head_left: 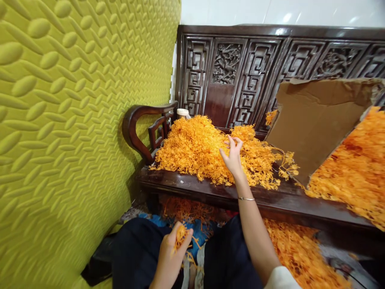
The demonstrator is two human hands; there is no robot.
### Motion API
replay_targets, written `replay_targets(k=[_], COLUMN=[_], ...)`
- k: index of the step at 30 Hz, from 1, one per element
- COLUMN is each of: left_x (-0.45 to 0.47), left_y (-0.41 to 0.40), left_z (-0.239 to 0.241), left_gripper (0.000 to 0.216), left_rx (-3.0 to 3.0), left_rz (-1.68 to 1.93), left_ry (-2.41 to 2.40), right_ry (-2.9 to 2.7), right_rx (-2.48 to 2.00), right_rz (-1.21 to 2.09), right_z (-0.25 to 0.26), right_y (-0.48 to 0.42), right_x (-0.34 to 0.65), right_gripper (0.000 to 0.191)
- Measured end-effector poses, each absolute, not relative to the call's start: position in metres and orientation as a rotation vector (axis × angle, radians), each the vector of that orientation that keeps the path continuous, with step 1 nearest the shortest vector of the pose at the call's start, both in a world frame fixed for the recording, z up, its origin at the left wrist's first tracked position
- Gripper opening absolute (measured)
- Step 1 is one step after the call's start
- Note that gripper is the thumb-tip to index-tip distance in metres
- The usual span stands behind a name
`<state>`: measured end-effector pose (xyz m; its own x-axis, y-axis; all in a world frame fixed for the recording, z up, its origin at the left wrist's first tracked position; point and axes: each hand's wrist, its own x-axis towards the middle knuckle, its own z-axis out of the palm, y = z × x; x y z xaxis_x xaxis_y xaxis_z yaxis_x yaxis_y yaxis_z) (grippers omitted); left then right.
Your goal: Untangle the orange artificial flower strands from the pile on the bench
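A big heap of thin orange strands [195, 148] lies on the seat of a dark carved wooden bench [210, 190]. My right hand [232, 154] reaches out over the heap, fingertips pinched on a few strands at its top. A thin bangle sits on that wrist. My left hand [174, 245] stays low over my lap, closed around a small bundle of orange strands [181, 233], with some hanging down below it.
A torn cardboard sheet [313, 120] leans on the bench back at right, with another large orange pile [357, 168] beside it. More strands lie on the floor [294, 249] under the bench. A padded yellow-green wall [66, 120] fills the left. A small pale jar [182, 113] stands by the armrest.
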<state>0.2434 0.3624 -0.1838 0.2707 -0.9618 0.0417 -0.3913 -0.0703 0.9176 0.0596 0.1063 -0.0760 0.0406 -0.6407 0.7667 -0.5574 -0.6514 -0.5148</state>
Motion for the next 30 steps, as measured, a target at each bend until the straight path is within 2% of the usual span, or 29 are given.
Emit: replay_targets(k=[4, 6, 10, 12, 19, 22, 30], left_x=[0.241, 0.24, 0.24, 0.24, 0.234, 0.231, 0.211], left_y=[0.364, 0.363, 0.36, 0.359, 0.364, 0.366, 0.369], left_z=[-0.184, -0.183, -0.186, -0.188, -0.185, -0.18, -0.158], left_gripper=[0.034, 0.036, 0.034, 0.032, 0.013, 0.008, 0.027], left_rx=[1.621, 1.608, 1.591, 1.598, 1.454, 1.472, 1.344], left_rz=[-0.757, -0.736, -0.764, -0.785, -0.96, -0.987, -1.04], left_ry=[-1.297, -1.302, -1.306, -1.312, -1.445, -1.497, -1.544], right_ry=[1.161, 0.909, 0.259, 0.176, 0.49, 0.538, 0.818], right_rx=[-2.271, -2.309, -2.382, -2.399, -2.449, -2.364, -1.708], right_rz=[-1.541, -1.324, -0.595, -0.442, -0.592, -0.776, -1.496], right_z=[-0.065, -0.061, -0.066, -0.075, -0.112, -0.122, -0.13], right_y=[0.138, 0.176, 0.252, 0.277, 0.302, 0.308, 0.321], right_x=[0.067, 0.075, 0.094, 0.1, 0.089, 0.084, 0.078], right_gripper=[0.03, 0.022, 0.034, 0.034, 0.015, 0.015, 0.013])
